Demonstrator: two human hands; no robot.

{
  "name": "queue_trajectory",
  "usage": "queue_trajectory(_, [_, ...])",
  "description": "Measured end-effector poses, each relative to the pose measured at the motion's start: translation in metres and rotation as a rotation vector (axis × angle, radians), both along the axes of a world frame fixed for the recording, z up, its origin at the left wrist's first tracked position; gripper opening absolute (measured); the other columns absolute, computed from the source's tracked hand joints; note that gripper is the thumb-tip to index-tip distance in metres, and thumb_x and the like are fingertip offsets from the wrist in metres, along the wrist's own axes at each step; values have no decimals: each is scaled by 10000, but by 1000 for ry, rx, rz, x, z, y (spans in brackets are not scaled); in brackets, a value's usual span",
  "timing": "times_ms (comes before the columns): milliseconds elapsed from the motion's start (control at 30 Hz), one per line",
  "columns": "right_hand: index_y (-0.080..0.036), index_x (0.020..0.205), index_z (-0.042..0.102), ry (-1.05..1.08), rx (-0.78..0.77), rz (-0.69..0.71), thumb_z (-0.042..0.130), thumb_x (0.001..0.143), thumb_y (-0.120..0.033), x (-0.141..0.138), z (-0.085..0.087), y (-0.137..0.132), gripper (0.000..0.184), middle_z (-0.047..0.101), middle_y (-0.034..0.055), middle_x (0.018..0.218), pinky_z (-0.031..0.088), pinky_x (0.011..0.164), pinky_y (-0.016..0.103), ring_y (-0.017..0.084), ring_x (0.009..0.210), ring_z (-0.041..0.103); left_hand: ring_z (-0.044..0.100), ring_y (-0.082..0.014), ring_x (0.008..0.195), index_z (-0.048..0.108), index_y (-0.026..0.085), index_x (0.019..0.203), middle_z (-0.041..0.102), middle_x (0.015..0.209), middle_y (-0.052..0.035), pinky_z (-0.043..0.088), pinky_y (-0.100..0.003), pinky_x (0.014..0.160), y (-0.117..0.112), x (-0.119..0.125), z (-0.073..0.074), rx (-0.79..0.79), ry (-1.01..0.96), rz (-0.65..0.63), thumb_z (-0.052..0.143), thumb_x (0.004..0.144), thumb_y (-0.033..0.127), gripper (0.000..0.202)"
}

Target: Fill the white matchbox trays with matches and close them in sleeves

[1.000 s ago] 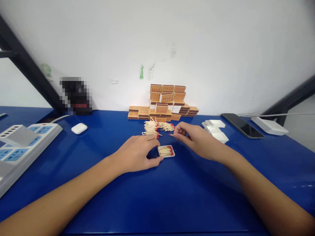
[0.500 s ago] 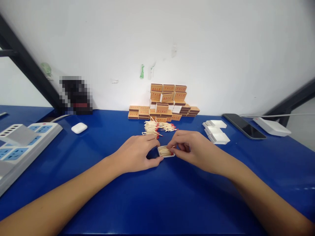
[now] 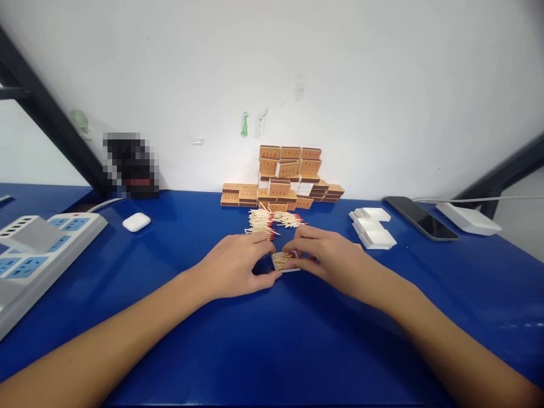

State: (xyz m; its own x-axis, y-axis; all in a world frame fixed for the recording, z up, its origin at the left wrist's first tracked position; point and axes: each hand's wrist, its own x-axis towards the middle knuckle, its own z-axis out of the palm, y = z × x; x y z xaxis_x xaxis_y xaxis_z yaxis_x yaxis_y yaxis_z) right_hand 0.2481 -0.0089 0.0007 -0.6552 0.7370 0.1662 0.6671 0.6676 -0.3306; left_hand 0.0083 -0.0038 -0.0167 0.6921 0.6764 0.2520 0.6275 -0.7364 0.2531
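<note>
Fingers of the person's left hand [image 3: 238, 263] make a shape like the letter C in the head view. The thumb and pointing finger are wide apart, with the left end of a little white matchbox tray [image 3: 285, 271] held between their tips. The tray lies flat on the blue bench [image 3: 272, 351], right between the two hands. It has lots of matches [image 3: 281, 259] in it, lying side by side.

The right hand [image 3: 329, 255] reaches over the other end of the tray. Its thumb and pointing finger are a bit apart, down by the matches, but you cannot tell if they are pinching one.

Just behind the tray are a big heap of red-tipped matches [image 3: 260, 221] and a smaller heap of matches [image 3: 287, 219]. Behind those, orange matchboxes [image 3: 279, 187] are piled up by the wall [image 3: 191, 68]. White trays [image 3: 372, 228] sit to the right, near a black phone [image 3: 420, 217]. Far to the left are a white earbud case [image 3: 136, 221] and a big power strip [image 3: 83, 232].
</note>
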Motion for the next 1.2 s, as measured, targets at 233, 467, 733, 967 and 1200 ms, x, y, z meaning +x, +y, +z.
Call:
queue_trajectory(233, [-235,947,736,17,-36,-7,612,1020,-231,-1,1,-3,144,667,38,973,451,663,283,166,822,645,637,-170,781,666,199,966,673,932,-10,468,-309,657,0,0,-1,10,-17,-11,641,938,441,245])
queue_trajectory(467, [-218,927,699,15,9,-61,619,996,-191,-6,-4,-4,109,671,40,968,443,650,276,164,813,641,637,-165,772,646,200,930,671,927,-6,456,-306,648,0,-1,-2,19,-18,-17,642,945,444,245])
queue_trajectory(733, [-223,914,650,15,-26,-91,610,1001,-232,-3,-5,-1,96,662,33,963,438,656,282,160,794,625,644,-164,769,664,201,965,676,930,-9,469,-309,638,0,-1,-1,16,-21,-17,653,940,442,243])
queue_trajectory(967, [-219,889,613,-1,-47,-115,620,1008,-288,-3,-3,-1,137,639,25,909,417,652,290,166,774,595,644,-164,772,670,201,981,678,934,-10,481,-308,647,0,-1,-2,9,-16,-21,658,932,433,238])
queue_trajectory(1200, [-219,908,631,17,-47,-91,604,1001,-208,-1,-6,5,98,636,25,951,420,672,283,160,786,592,643,-169,772,666,198,961,682,929,-12,469,-306,640,0,-1,0,10,-4,-14,646,940,445,248])
